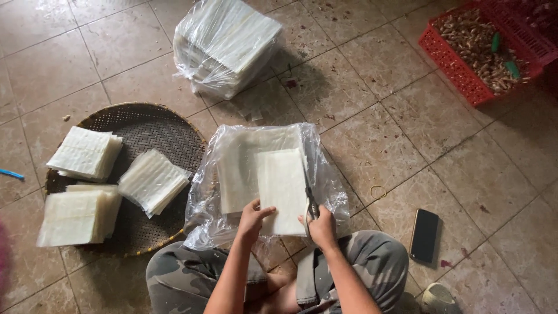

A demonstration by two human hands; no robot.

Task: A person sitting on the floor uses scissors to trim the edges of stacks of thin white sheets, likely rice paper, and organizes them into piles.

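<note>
Translucent white sheets [282, 189] lie stacked on an opened plastic bag [209, 215] on the tiled floor [465, 151], directly in front of the seated person's knees. The left hand [253, 220] pins the near edge of the stack with fingers closed on it, while the right hand [321, 227] grips scissors [309, 195] whose blades run along the stack's right edge. The step in hand looks like trimming or cutting the stack lengthwise; the next move probably calls for keeping the sheets squared and pressed flat so the blades track straight.

Left of the bag, a round woven tray [145, 125] carries three piles of cut squares [152, 181], touching or just beside one another, with bare weave at its far side. Beyond the bag sits a wrapped bundle [226, 46] of uncut sheets. Right of the bag the floor is open up to a dark phone [424, 235], with a rubber band [378, 191] between them; a red crate [459, 70] stands well apart, far right.
</note>
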